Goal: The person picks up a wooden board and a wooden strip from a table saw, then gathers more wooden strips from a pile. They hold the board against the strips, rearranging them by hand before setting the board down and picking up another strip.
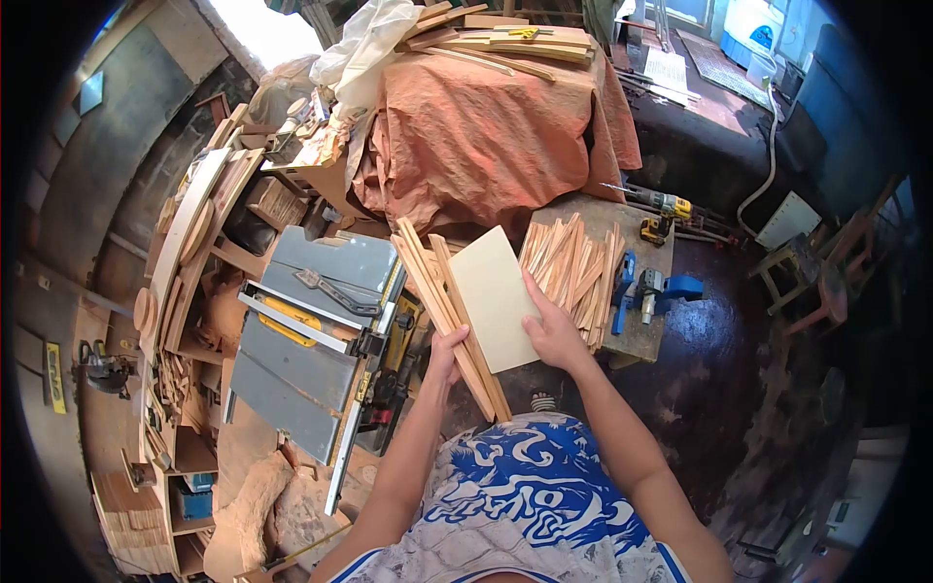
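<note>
My left hand [446, 354] is closed round a few long wooden strips [434, 291], which slant from upper left down toward my shirt. In my right hand [555, 328] is a pale rectangular board [489, 296], gripped by its right edge with the thumb on its face. The board and the strips are side by side in front of me, the board's left edge close to the strips. Just beyond my right hand, a pile of thin wooden sticks [573, 269] lies on a low bench [643, 231].
On my left stands a table saw [301, 355] with a black push tool [335, 293] on top. A drill [671, 204] and blue clamps [625, 277] lie by the bench. Ahead, an orange-brown tarp [476, 136] covers a stack bearing boards [525, 41]. A stool [826, 291] is at right.
</note>
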The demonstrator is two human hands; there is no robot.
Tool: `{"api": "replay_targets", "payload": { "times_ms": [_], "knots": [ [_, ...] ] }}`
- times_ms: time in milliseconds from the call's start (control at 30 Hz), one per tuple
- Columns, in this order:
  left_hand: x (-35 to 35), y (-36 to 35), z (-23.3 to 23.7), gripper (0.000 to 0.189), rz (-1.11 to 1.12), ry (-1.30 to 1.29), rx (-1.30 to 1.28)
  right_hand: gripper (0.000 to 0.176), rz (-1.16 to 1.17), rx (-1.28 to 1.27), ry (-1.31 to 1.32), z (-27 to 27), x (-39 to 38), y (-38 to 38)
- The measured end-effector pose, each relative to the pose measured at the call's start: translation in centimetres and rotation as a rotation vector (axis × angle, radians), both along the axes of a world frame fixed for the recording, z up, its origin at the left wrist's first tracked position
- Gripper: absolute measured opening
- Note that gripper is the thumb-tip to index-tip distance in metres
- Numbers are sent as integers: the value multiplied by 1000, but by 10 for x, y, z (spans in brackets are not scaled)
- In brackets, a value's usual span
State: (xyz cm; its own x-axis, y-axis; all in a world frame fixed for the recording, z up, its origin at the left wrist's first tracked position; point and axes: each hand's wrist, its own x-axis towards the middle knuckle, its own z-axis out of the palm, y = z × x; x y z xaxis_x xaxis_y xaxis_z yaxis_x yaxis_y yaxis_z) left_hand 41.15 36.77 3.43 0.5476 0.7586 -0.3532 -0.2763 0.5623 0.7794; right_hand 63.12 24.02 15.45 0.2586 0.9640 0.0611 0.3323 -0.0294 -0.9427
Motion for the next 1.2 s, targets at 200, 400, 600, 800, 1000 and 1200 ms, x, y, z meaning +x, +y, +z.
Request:
{"api": "replay_targets", "payload": {
  "times_ms": [200, 400, 600, 800, 1000, 1200],
  "knots": [
    [16, 2, -12, 50, 17, 34, 78, 75, -154, -29, 16, -19, -7, -2],
    [19, -5, -15, 51, 45, 65, 77, 80, -171, -10, -68, -34, -3, 5],
    [22, 21, 4, 51, 92, 81, 203, 90, -99, 24, 29, -21, -9, 12],
    [16, 55, 85, 48, 334, -96, 403, 95, 7, 100, -5, 65, -25, 39],
    [-107, 129, 126, 39, 640, -148, 502, 93, 429, -28, -70, 80, -45, 0],
    [-185, 117, 168, 43, 701, -387, 515, 90, 782, -178, -251, 136, -30, -19]
  ]
}}
